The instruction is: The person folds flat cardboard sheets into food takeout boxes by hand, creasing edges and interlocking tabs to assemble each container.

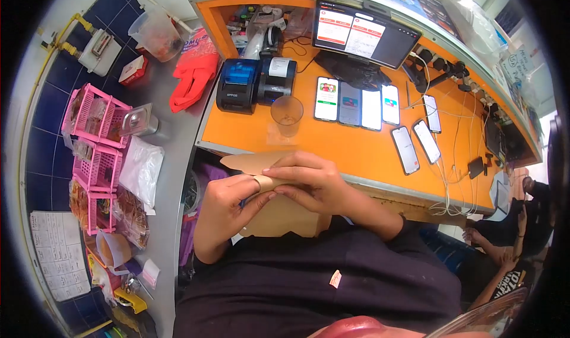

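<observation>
Close to my body, at the front edge of the orange counter, both hands grip a brown paper piece. My left hand pinches a curled part of it between thumb and fingers. Against it from the right, my right hand presses with fingers together and thumb below. One end of the paper sticks out to the left above my hands. Below them lies a larger brown cardboard surface. A clear cup stands on the counter just beyond the paper.
Black printers, a monitor and several phones with cables occupy the counter. On the left steel surface are pink baskets, a white bag and a red bag. Another person's arms show at the right.
</observation>
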`<action>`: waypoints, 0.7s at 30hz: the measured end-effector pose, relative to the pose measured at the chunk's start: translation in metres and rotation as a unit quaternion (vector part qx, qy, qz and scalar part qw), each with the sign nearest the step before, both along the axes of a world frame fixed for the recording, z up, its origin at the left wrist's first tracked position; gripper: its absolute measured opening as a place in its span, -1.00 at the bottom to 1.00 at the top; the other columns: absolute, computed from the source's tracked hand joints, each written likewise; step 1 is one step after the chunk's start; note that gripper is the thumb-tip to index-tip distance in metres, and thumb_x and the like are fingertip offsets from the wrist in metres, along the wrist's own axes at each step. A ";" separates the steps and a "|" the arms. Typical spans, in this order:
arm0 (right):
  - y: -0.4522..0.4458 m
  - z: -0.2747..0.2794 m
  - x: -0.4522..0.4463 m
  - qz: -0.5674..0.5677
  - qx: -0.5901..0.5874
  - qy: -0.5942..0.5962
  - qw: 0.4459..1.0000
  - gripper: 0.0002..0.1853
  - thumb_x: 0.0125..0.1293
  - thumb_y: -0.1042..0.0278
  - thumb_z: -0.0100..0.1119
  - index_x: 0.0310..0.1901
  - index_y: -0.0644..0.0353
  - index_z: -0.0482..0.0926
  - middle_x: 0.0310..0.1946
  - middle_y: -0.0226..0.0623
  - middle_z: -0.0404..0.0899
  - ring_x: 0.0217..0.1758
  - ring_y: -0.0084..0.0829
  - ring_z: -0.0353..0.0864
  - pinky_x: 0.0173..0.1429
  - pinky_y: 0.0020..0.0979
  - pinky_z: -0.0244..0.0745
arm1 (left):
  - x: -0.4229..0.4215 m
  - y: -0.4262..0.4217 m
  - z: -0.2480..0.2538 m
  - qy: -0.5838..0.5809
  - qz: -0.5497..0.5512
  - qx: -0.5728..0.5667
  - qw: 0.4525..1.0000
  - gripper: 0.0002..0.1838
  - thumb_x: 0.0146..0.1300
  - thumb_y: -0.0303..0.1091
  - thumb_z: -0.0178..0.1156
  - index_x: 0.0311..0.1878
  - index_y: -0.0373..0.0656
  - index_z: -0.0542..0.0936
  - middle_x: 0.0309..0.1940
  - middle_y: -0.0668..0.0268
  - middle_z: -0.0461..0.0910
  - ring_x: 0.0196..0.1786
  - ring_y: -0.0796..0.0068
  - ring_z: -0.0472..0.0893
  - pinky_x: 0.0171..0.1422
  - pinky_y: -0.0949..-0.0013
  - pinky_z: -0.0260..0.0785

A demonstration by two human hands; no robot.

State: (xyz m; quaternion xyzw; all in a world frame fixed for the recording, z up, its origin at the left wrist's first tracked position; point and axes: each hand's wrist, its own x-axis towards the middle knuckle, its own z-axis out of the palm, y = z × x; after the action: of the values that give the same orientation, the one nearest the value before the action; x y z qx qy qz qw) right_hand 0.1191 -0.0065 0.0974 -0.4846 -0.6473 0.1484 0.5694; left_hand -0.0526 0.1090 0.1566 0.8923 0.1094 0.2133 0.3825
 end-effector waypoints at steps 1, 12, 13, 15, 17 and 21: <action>0.001 0.002 0.002 -0.009 0.014 -0.005 1.000 -0.61 0.10 0.47 0.41 0.01 0.21 0.65 -0.17 -0.23 0.62 -0.16 -0.22 0.61 -0.11 -0.31 0.52 | 0.002 0.000 0.003 0.000 -0.005 0.010 1.000 -0.82 0.12 -0.42 0.38 -0.25 -0.28 0.64 -0.49 0.16 0.55 -0.47 0.21 0.55 -0.38 0.33 0.38; 0.001 0.029 0.029 -0.194 0.135 -0.151 0.960 -0.56 -0.06 0.46 0.50 -0.04 0.18 0.71 -0.12 -0.22 0.62 -0.09 -0.29 0.57 -0.04 -0.33 0.49 | 0.027 0.007 0.004 0.001 -0.022 -0.130 0.991 -0.64 0.11 -0.48 0.37 -0.03 -0.35 0.54 -0.32 0.11 0.55 -0.40 0.30 0.56 -0.32 0.33 0.40; 0.001 0.032 0.030 -0.195 0.144 -0.160 0.957 -0.56 -0.06 0.45 0.51 -0.04 0.18 0.71 -0.12 -0.22 0.62 -0.09 -0.29 0.57 -0.04 -0.32 0.49 | 0.025 0.010 0.008 0.032 -0.029 -0.096 0.994 -0.63 0.11 -0.50 0.36 -0.01 -0.36 0.52 -0.31 0.09 0.55 -0.42 0.30 0.55 -0.33 0.33 0.39; -0.003 0.038 0.030 -0.199 0.146 -0.155 0.956 -0.55 -0.06 0.43 0.51 -0.03 0.19 0.71 -0.11 -0.22 0.61 -0.08 -0.28 0.57 -0.03 -0.32 0.49 | 0.021 0.015 0.010 0.017 -0.056 -0.056 0.997 -0.62 0.11 -0.51 0.35 0.00 -0.38 0.52 -0.30 0.07 0.56 -0.40 0.26 0.56 -0.33 0.32 0.39; -0.006 0.043 0.028 -0.208 0.133 -0.130 0.960 -0.53 -0.06 0.41 0.52 -0.02 0.19 0.71 -0.09 -0.22 0.61 -0.08 -0.27 0.57 -0.03 -0.32 0.49 | 0.022 0.015 0.012 -0.019 -0.074 -0.007 0.997 -0.64 0.11 -0.53 0.33 -0.01 -0.38 0.53 -0.29 0.08 0.57 -0.37 0.21 0.57 -0.31 0.29 0.39; -0.012 0.042 0.020 -0.204 0.131 -0.046 0.969 -0.52 -0.07 0.40 0.53 -0.02 0.23 0.70 -0.09 -0.21 0.60 -0.09 -0.28 0.57 -0.04 -0.34 0.49 | 0.025 0.005 0.026 -0.029 -0.089 0.056 0.994 -0.70 0.11 -0.57 0.28 -0.05 -0.34 0.57 -0.31 0.11 0.60 -0.29 0.11 0.56 -0.22 0.25 0.40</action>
State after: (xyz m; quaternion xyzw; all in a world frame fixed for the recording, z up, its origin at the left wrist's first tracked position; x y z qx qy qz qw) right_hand 0.1392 -0.0181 0.1393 -0.5341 -0.5744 -0.0792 0.6153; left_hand -0.0274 0.1142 0.1821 0.9121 0.0066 0.2097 0.3523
